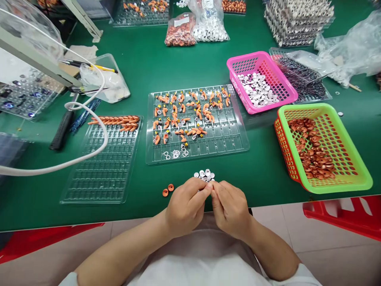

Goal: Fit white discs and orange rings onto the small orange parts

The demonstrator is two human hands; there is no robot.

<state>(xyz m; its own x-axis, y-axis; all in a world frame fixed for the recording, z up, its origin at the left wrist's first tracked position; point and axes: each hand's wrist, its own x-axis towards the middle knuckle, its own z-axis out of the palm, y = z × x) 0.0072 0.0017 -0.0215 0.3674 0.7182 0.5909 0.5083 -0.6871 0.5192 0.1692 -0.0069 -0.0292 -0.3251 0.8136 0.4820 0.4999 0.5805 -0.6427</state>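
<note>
My left hand (187, 204) and my right hand (232, 206) meet at the fingertips, just above the table's front edge. Both are closed in a pinch, and whatever lies between the fingers is too small and covered to make out. Right behind the fingertips is a small pile of white round caps (207, 173), partly hidden by my hands. Two copper-coloured round caps (168, 190) lie to the left of my left hand. Beyond the pile sits a clear compartment tray (217, 147) holding several orange curved parts (199, 113) and some small clear rings (176, 153).
At right stand a pink basket (262, 108) of white caps and a green basket (354, 174) of copper-coloured caps. Another clear tray (98, 167) with copper-coloured pieces lies at left, under a white cable (105, 135). A black-handled tool (61, 131) rests beside it. Filled bags (180, 31) lie farther back.
</note>
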